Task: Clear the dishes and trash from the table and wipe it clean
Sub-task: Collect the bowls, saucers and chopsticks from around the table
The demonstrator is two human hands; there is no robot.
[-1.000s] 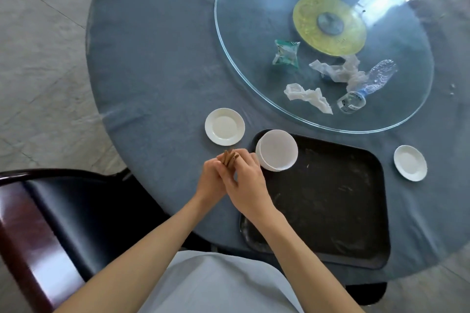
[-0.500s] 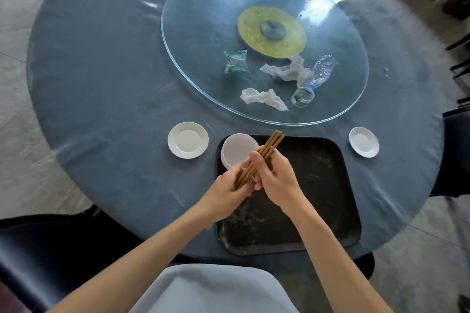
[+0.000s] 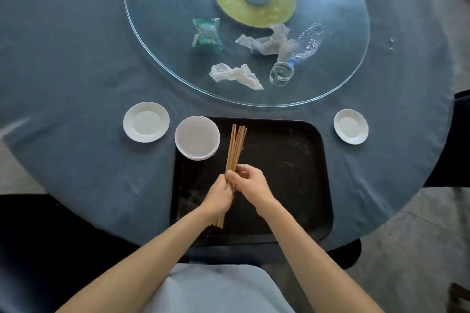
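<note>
Chopsticks (image 3: pixel 236 150), a brown bundle, lie with their long axis running almost straight away from the person over the black tray (image 3: pixel 292 173), far tips fanned slightly near the tray's far edge and leaning a little right, near ends poking out below the left wrist. The left hand (image 3: pixel 219 197) curls round the bundle; the right hand (image 3: pixel 250 181) pinches it just beside the left, fingers bent. A white bowl (image 3: pixel 197 138) sits on the tray's far-left corner, just left of the tips. Two saucers rest on the bench (image 3: pixel 76 63), one (image 3: pixel 146 121) left of the bowl, one (image 3: pixel 351 126) right of the tray. On the glass turntable (image 3: pixel 157 7) lie a green wrapper (image 3: pixel 206 32), crumpled tissues (image 3: pixel 235 76), and a crushed bottle (image 3: pixel 302 46).
</note>
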